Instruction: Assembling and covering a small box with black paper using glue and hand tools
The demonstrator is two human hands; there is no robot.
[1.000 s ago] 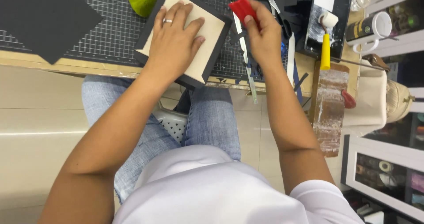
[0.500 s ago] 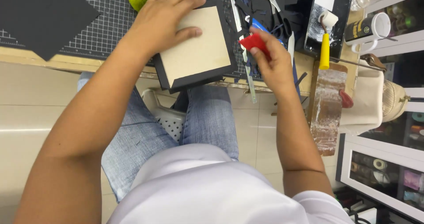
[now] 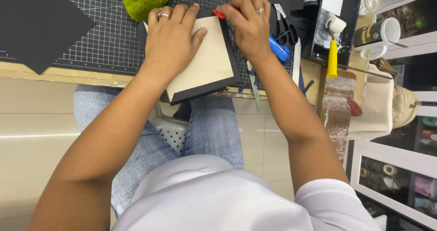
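Lying under the fingers: board

L hand flat, palm down, R hand fingers pinched, both arms extended

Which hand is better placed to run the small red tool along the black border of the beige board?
Right. The right hand already grips the red tool at the board's top edge, while the left hand lies flat on the beige board, steadying it.

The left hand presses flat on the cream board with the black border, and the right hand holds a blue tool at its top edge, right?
Not quite: the tool in the right hand is red, as the head view shows. The left hand does press flat on the cream board.
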